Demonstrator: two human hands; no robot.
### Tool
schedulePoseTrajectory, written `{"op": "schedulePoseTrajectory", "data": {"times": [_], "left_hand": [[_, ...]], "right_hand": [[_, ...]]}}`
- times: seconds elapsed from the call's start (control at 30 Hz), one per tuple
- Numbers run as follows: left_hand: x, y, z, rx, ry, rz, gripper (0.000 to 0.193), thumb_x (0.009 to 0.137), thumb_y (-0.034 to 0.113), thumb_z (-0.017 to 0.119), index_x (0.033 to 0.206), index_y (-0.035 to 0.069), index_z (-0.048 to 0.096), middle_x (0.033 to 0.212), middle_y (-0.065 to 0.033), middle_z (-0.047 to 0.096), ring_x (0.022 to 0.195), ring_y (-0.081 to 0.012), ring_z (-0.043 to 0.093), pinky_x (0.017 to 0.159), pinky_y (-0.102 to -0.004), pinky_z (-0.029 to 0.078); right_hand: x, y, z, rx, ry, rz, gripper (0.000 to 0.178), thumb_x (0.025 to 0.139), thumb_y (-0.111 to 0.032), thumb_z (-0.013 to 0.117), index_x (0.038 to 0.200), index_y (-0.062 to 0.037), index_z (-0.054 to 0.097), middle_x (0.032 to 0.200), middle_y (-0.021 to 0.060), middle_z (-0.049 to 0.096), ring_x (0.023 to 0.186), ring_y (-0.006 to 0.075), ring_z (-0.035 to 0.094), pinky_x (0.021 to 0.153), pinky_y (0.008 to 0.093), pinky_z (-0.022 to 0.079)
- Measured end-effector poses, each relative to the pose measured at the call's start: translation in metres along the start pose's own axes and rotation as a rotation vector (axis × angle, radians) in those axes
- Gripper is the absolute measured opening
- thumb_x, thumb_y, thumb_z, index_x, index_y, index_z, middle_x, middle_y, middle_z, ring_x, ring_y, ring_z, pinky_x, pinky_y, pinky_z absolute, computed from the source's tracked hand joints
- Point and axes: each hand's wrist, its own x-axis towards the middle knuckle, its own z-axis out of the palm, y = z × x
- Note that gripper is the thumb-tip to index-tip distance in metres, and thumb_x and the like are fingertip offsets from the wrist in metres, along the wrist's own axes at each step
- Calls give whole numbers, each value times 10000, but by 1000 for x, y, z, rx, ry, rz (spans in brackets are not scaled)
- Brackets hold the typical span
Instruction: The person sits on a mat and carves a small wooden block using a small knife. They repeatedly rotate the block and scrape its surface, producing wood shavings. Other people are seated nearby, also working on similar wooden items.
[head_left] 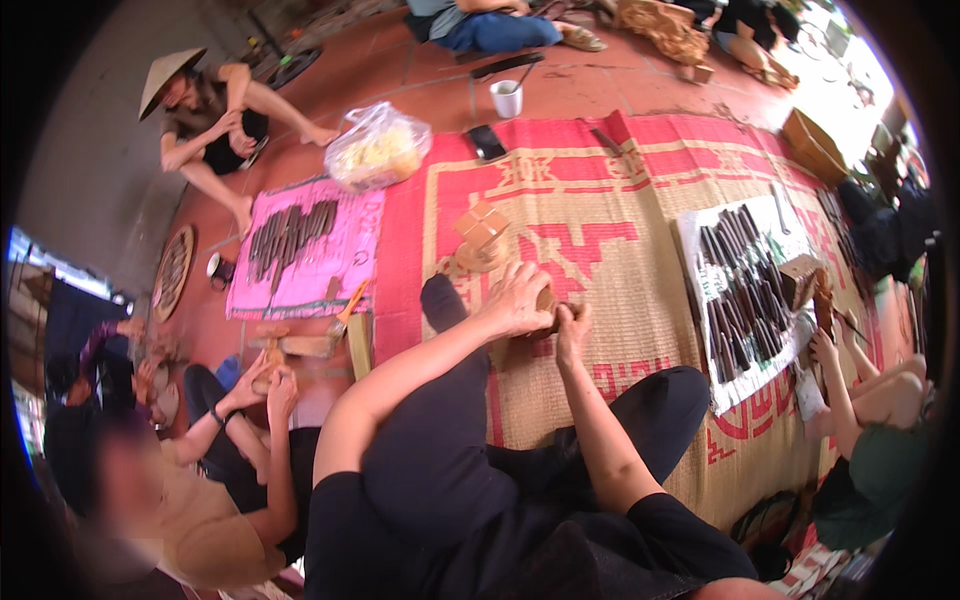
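The left hand (519, 302) and right hand (573, 333) hold a brown block (545, 299); bare mat (635, 310) reaches a white sheet (722, 397).

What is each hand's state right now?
Left hand: holding a brown block.
Right hand: closed, at the block; whether it holds anything cannot be told.

From afar, I had both bare forearms (405, 377) extended forward, left hand (515, 300) spread with its back uppermost, right hand (572, 333) curled close beside it.
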Motion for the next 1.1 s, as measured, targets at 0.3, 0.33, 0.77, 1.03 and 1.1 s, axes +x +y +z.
{"op": "schedulePoseTrajectory", "data": {"times": [0.3, 0.33, 0.77, 1.03, 1.1], "left_hand": [[6, -2, 8, 6, 23, -38, 544, 656, 324, 705, 1115, 60, 579, 1110, -144, 499, 1133, -345, 433, 946, -472, 451], [5, -1, 8, 6, 16, -37, 550, 652, 331, 707, 1114, 60, 580, 1111, -141, 498, 1130, -339, 433, 934, -472, 462], [10, -1, 11, 42, -29, -57, 582, 670, 368, 717, 1141, 60, 569, 1159, -140, 476, 1150, -336, 421, 900, -472, 506], [14, -3, 13, 21, 1, -109, 560, 659, 348, 717, 1126, 71, 577, 1166, -138, 480, 1149, -345, 424, 907, -493, 493], [14, -4, 14, 15, 4, -149, 555, 659, 346, 716, 1121, 72, 578, 1171, -143, 479, 1150, -348, 423, 913, -498, 487]], "right_hand": [[2, 6, -2, 70, -149, 104, 130, 892, -51, 624, 882, -16, 500, 866, 73, 600, 645, 103, 542, 541, 271, 466], [3, 1, -5, 100, -148, 87, 141, 897, -57, 625, 881, -18, 490, 865, 72, 598, 647, 101, 544, 551, 274, 478], [0, -8, -11, 178, -226, 6, 207, 927, -105, 614, 864, -48, 425, 814, 61, 575, 649, 99, 542, 500, 265, 456], [-11, -21, 7, 328, -233, -104, 234, 919, -202, 645, 934, -64, 456, 880, 31, 538, 781, 87, 514, 674, 261, 461], [-8, -34, 6, 133, -277, -61, 166, 928, -101, 608, 927, -48, 450, 899, 71, 586, 797, 113, 558, 696, 268, 487]]}}
